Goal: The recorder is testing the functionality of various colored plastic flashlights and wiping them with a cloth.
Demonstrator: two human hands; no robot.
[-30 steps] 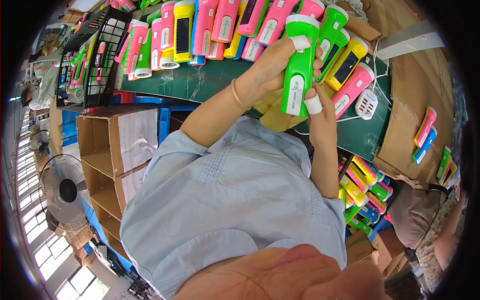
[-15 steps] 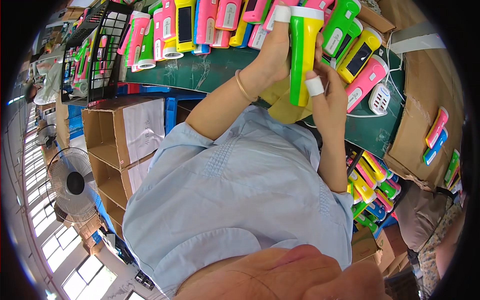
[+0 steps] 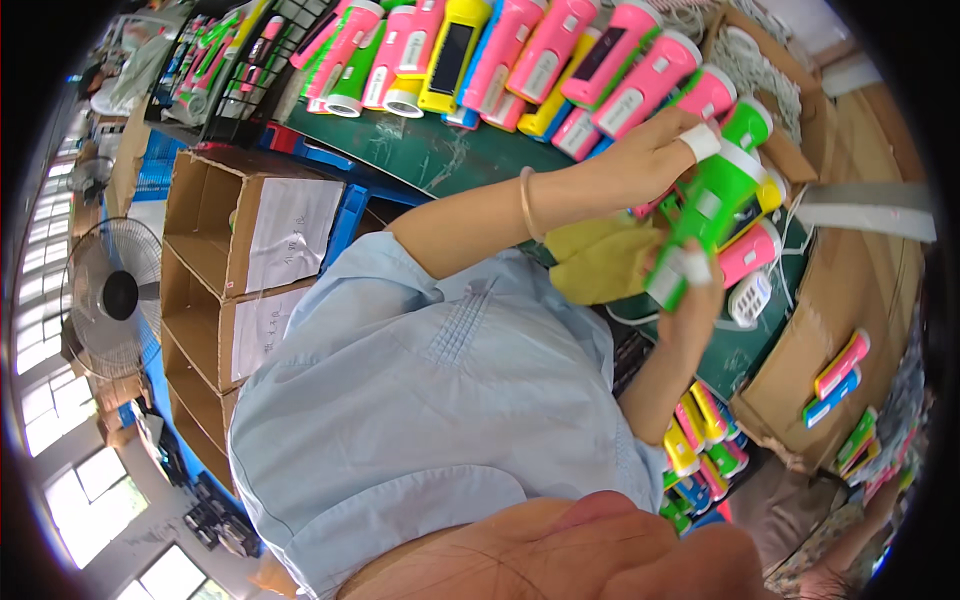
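Note:
A green flashlight [image 3: 704, 205] with a white rim at its wide end is held tilted over the far right of the table. My left hand [image 3: 655, 165], with white tape on the thumb, is closed at the flashlight's wide end. Lower down, my right hand [image 3: 690, 315] grips the narrow end, its taped thumb across the body. A yellow cloth [image 3: 600, 262] hangs beside the right hand. Just beyond the hands lies a pink flashlight [image 3: 748, 252], next to a white multi-port charger [image 3: 749, 300].
Several flashlights, one of them pink [image 3: 552, 48], crowd the back of the green table [image 3: 420, 150]. A black wire basket [image 3: 250, 75] stands at the left, above cardboard compartments [image 3: 205, 215]. A fan [image 3: 120, 295] is farther left. More flashlights [image 3: 705, 440] lie low on the right.
A yellow-and-green flashlight was upright in my hands; now a green face shows, tilted, and I cannot tell if it is the same one. Both hands have moved right and lower in view.

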